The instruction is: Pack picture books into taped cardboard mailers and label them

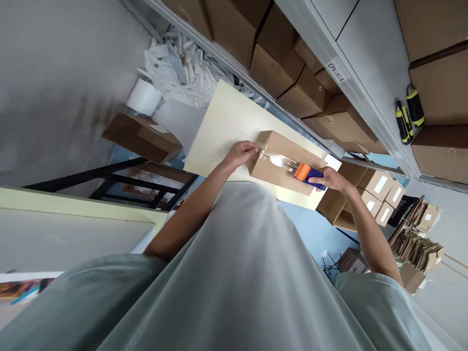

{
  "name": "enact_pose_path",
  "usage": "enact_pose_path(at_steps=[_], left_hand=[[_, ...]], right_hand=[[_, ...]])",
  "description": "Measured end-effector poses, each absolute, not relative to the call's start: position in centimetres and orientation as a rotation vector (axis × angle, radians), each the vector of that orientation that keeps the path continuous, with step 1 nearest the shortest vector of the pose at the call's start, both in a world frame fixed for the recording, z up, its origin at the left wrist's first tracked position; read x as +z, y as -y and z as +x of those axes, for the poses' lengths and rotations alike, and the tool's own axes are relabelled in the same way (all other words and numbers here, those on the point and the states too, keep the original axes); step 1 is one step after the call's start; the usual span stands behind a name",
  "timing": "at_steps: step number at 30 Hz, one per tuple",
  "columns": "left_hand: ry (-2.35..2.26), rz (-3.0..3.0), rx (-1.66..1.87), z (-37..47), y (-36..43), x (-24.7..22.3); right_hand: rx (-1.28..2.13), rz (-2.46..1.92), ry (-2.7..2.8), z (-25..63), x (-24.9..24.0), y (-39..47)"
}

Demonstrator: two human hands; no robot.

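Note:
A long brown cardboard box [283, 178] lies on a cream tabletop [219, 131] in front of me. A strip of clear packing tape [280, 160] runs along the seam on its upper face and shines in the light. My right hand [331, 179] is wrapped round an orange and dark blue tape dispenser [310, 176], which rests on the box toward its right end. At the left end, my left hand [242, 153] has its fingers pinched at the box's edge by the tape; whatever lies between the fingertips is too small to make out.
Grey shelving [325, 48] full of cardboard boxes rises behind the table, with yellow-black utility knives [404, 122] on one shelf. White scraps [183, 73], a white roll [144, 97] and an open carton [142, 137] are at left. A large carton [331, 195] of smaller boxes stands right.

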State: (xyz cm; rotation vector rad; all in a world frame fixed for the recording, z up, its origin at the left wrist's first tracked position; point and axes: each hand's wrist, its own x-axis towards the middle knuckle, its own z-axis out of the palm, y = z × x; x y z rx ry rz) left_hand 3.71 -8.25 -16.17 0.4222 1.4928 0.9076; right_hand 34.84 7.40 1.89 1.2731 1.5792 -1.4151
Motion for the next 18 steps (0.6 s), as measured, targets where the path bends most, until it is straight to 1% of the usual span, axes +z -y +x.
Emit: enact_pose_path(at_steps=[2,4,7,10,13,18], left_hand=[[-1.668,0.659,0.896,3.6,8.6,-15.0],[-1.735,0.992,0.910,3.5,8.7,-13.1],[-1.538,1.537,0.832,4.7,7.9,-10.5],[-1.320,1.909,0.614,7.2,6.5,-9.6],[-1.259,2.015,0.327,8.9,5.1,-10.2],[-1.280,1.932,-0.043,9.0,3.9,-10.7]], right_hand=[[-1.430,1.244,-1.600,35.0,1.8,-7.3],[-1.429,1.205,-1.635,35.1,1.6,-7.2],[-1.403,1.144,-1.693,35.1,1.4,-7.0],[-1.363,1.100,-1.746,35.1,1.1,-7.0],[-1.351,1.070,-1.797,35.5,0.7,-7.2],[-1.335,1.048,-1.894,36.1,-0.5,-7.1]])
